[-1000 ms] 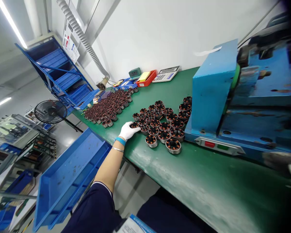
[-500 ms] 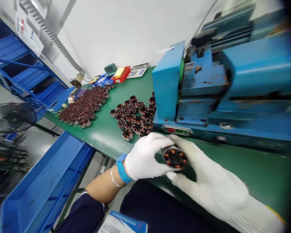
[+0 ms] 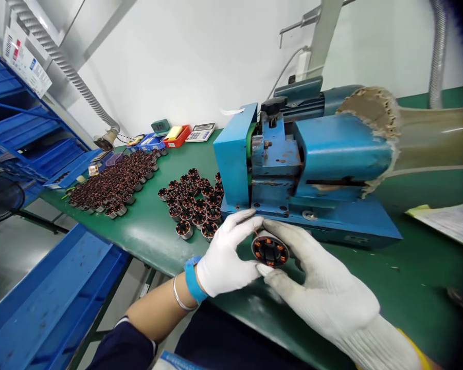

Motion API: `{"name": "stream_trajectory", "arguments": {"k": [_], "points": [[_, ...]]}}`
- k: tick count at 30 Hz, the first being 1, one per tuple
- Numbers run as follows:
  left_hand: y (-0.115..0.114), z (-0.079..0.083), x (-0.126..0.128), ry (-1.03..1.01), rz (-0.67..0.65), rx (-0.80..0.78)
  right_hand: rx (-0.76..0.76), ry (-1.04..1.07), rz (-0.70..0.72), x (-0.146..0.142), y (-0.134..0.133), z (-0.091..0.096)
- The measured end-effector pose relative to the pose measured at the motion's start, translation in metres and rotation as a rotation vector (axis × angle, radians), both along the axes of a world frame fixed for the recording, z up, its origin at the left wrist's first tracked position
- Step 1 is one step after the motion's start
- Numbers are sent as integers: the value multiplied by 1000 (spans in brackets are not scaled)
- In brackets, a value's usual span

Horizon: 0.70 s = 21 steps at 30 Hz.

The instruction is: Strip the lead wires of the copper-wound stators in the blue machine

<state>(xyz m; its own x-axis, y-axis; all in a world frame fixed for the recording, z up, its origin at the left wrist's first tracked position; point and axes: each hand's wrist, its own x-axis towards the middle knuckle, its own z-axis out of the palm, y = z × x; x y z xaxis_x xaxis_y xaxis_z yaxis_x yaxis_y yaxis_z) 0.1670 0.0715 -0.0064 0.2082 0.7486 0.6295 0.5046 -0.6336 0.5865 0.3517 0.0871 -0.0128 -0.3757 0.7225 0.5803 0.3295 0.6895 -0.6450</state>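
Note:
Between my two white-gloved hands is a motor stator (image 3: 270,250), a metal ring with copper windings and a black inner frame, its open face tilted toward me. My right hand (image 3: 320,282) grips it from the right, thumb below and fingers over the top. My left hand (image 3: 229,257) curls round its left side, with thumb and fingertips at its edge and a gap before the palm. The fingertips of both hands meet above and below the stator. Just left of my left hand, several similar stators (image 3: 199,204) stand grouped on the green table (image 3: 146,226).
A blue machine (image 3: 332,154) with a wide duct (image 3: 440,136) stands behind my hands. Farther left lies a large heap of stators (image 3: 108,180). A calculator (image 3: 200,132) and a red tray (image 3: 177,137) sit by the wall. Papers (image 3: 451,221) lie at right; a blue chute (image 3: 50,288) is lower left.
The view has swung right and pulled back, showing more of the machine, the duct and the papers. Both hands stay around the stator, which has turned slightly.

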Motion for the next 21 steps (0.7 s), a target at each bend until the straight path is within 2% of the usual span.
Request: {"name": "stream_trajectory", "arguments": {"k": [4,8,12,13,18,21], "points": [[4,-8,4,-32,-27,77,-90,30,-24,-2,2,0],[10,-9,5,-169,3,-69,-154,46,-97,1,6,4],[14,6,0,-254,-253,-244,-167,16,-130,6,8,9],[15,11,0,-315,-265,-277,-178,-8,-124,7,7,9],[27,35,7,-555,-52,-461,-276,-28,-51,8,5,6],[40,46,3,-833,64,-378,-269,1,-49,8,4,5]]}}
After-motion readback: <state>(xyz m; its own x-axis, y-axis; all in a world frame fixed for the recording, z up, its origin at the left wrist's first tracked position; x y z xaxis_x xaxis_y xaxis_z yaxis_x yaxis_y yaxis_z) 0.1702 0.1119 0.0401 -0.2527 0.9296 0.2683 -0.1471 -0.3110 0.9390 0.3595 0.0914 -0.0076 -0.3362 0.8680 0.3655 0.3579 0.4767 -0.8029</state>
